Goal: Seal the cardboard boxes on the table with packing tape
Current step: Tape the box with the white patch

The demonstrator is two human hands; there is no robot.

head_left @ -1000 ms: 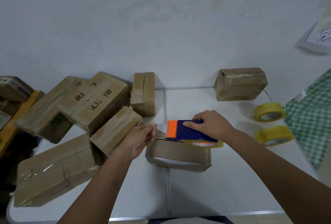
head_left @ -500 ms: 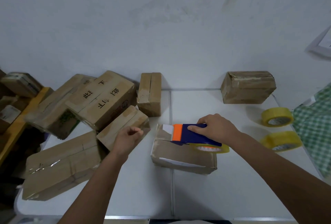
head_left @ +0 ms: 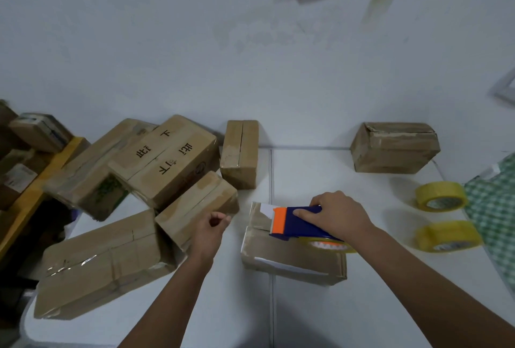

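Head view: right hand [head_left: 338,215] grips tape dispenser [head_left: 298,223], hiding its roll; left hand [head_left: 209,232] fingers clenched, empty.

Before you on the table [head_left: 376,306] sits a box [head_left: 289,261] with the tape dispenser [head_left: 299,225] on it, a pile of boxes [head_left: 156,180] left, two tape rolls [head_left: 441,196] right, another box [head_left: 394,147] behind.

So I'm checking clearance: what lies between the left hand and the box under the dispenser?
Only bare white table between left hand and box, head view.
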